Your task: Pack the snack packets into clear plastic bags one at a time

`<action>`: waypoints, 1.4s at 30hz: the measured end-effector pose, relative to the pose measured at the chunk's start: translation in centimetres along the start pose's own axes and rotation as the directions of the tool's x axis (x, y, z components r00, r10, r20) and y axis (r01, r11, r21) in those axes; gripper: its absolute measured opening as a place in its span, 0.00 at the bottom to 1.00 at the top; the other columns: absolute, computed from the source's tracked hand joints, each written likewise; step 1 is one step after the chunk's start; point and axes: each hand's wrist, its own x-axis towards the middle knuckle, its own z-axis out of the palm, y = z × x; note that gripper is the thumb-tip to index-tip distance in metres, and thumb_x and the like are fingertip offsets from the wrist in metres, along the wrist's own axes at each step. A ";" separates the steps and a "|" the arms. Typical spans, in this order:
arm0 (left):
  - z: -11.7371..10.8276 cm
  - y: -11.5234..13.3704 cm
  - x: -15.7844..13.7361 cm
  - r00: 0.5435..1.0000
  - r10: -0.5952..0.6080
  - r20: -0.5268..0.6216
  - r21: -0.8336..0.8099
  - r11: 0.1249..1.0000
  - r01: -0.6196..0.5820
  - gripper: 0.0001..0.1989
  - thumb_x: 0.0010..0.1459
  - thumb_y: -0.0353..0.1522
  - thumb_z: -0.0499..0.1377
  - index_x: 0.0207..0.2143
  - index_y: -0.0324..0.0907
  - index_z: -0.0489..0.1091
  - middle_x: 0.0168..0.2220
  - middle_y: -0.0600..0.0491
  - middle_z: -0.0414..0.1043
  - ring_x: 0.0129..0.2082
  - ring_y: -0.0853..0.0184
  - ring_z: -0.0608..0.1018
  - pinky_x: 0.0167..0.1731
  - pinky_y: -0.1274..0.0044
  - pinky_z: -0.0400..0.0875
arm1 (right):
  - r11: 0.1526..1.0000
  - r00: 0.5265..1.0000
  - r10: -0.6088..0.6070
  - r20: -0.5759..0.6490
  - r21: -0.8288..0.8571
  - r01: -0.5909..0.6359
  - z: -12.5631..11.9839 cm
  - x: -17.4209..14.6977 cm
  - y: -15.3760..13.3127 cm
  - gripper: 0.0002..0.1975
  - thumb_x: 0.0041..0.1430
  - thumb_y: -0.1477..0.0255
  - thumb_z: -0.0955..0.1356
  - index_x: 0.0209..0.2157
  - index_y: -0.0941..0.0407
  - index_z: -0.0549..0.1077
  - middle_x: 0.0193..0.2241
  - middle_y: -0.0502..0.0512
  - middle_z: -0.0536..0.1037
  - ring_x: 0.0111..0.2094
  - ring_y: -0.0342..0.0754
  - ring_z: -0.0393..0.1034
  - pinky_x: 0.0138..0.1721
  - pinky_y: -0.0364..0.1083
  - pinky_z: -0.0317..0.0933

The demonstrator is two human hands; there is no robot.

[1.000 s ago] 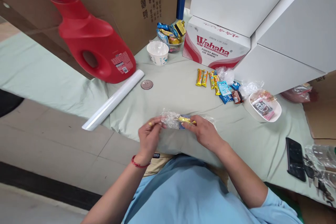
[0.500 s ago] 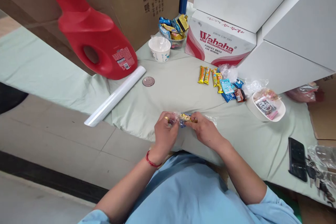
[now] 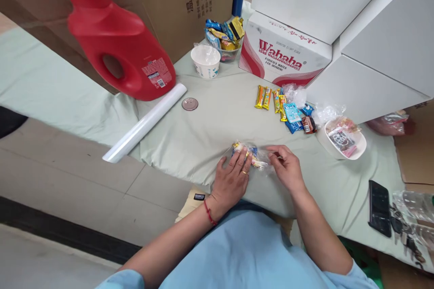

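Observation:
On the light green cloth near its front edge lies a clear plastic bag (image 3: 262, 162) with wrapped snacks (image 3: 253, 151) in yellow and blue inside. My left hand (image 3: 233, 174) rests over the left part of the snacks, its fingers stretched out and lying flat on them. At the bag's right end, my right hand (image 3: 286, 167) pinches the loose plastic between thumb and fingers. Beyond my right hand are small wrapped snacks (image 3: 294, 115) in blue, yellow and brown, and two yellow snack sticks (image 3: 263, 97) side by side.
A red jug (image 3: 125, 49) and a white roll (image 3: 145, 122) are at left, near a round badge (image 3: 190, 104). Behind stand a paper bowl (image 3: 205, 65), a snack-filled clear bowl (image 3: 228, 55) and a Wahaha box (image 3: 274, 58). Rightward are a white tub (image 3: 327, 144) and a phone (image 3: 379, 207).
The snacks, raised between both hands before, are down on the cloth in the bag. My left hand has opened flat over them; my right hand has moved right, drawing out the plastic.

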 end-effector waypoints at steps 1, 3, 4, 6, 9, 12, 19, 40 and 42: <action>0.1 0.0 0.0 1.000 -0.001 -0.002 0.004 1.000 0.001 0.31 0.69 0.29 0.55 0.72 0.42 0.57 0.70 0.42 0.65 0.68 0.55 0.70 0.65 0.59 0.56 | 0.997 0.997 0.035 -0.067 -0.071 -0.040 0.1 -0.1 0.7 0.16 0.71 0.62 0.65 0.51 0.54 0.78 0.47 0.63 0.79 0.42 0.55 0.75 0.45 0.54 0.71; 0.2 0.1 0.0 1.000 -0.006 -0.007 0.008 1.000 0.006 0.30 0.69 0.29 0.55 0.72 0.41 0.58 0.71 0.42 0.65 0.68 0.56 0.70 0.65 0.59 0.56 | 0.980 0.995 0.047 -0.093 -0.187 -0.064 0.3 -0.3 1.8 0.18 0.68 0.58 0.67 0.48 0.55 0.79 0.47 0.66 0.79 0.47 0.59 0.73 0.52 0.59 0.68; 0.2 0.1 0.0 1.000 -0.010 -0.006 0.010 1.000 0.010 0.30 0.69 0.29 0.55 0.72 0.41 0.59 0.71 0.42 0.65 0.68 0.56 0.70 0.65 0.59 0.57 | 0.976 0.997 0.048 -0.062 -0.210 -0.060 0.4 -0.5 2.2 0.18 0.67 0.56 0.67 0.44 0.55 0.79 0.45 0.65 0.80 0.47 0.60 0.72 0.54 0.61 0.66; 0.2 0.0 0.0 1.000 -0.021 0.007 0.014 1.000 0.021 0.30 0.69 0.30 0.54 0.72 0.41 0.59 0.71 0.43 0.64 0.68 0.56 0.69 0.65 0.60 0.57 | 0.983 0.998 0.062 0.016 -0.174 -0.059 0.1 -0.9 2.6 0.18 0.66 0.54 0.67 0.36 0.54 0.78 0.41 0.62 0.80 0.46 0.58 0.72 0.54 0.59 0.65; 0.2 0.0 0.0 0.999 -0.029 0.040 0.024 0.999 0.028 0.29 0.70 0.30 0.53 0.72 0.42 0.59 0.72 0.44 0.62 0.69 0.57 0.69 0.64 0.61 0.58 | 0.990 0.990 0.143 0.007 -0.010 -0.143 -0.5 -1.6 2.3 0.21 0.65 0.50 0.67 0.32 0.53 0.75 0.43 0.61 0.79 0.43 0.55 0.73 0.46 0.54 0.69; 0.2 0.0 -0.1 0.998 -0.023 0.058 0.030 0.999 0.021 0.28 0.71 0.30 0.52 0.72 0.43 0.60 0.73 0.45 0.61 0.68 0.58 0.70 0.64 0.60 0.58 | 0.922 0.949 0.316 -0.023 0.244 -0.301 -0.7 -2.0 1.2 0.24 0.64 0.45 0.67 0.38 0.53 0.73 0.43 0.59 0.80 0.37 0.52 0.74 0.36 0.51 0.71; 0.5 0.1 -0.2 0.998 -0.026 0.054 0.012 1.000 0.025 0.27 0.72 0.31 0.52 0.72 0.44 0.61 0.72 0.44 0.62 0.69 0.58 0.69 0.65 0.60 0.57 | 0.912 0.943 0.332 -0.012 0.259 -0.317 -0.7 -2.4 -1.2 0.22 0.58 0.51 0.74 0.43 0.54 0.77 0.32 0.52 0.77 0.27 0.47 0.71 0.28 0.48 0.72; 1.2 -1.5 -1.7 0.989 0.030 -0.146 -0.495 0.863 -0.099 0.38 0.59 0.23 0.52 0.73 0.34 0.54 0.68 0.33 0.66 0.72 0.51 0.65 0.66 0.54 0.71 | 0.930 0.998 -0.046 0.036 -0.364 0.056 6.8 1.4 -6.7 0.16 0.76 0.69 0.59 0.46 0.54 0.78 0.40 0.58 0.77 0.41 0.52 0.74 0.45 0.49 0.68; 0.7 -1.7 -1.7 0.983 0.049 -0.176 -0.563 0.815 -0.142 0.38 0.56 0.21 0.51 0.70 0.37 0.59 0.64 0.36 0.71 0.68 0.53 0.71 0.64 0.57 0.74 | 0.913 0.999 -0.025 0.028 -0.405 0.035 6.7 1.6 -6.6 0.17 0.76 0.72 0.57 0.49 0.55 0.76 0.42 0.59 0.75 0.41 0.51 0.73 0.45 0.49 0.68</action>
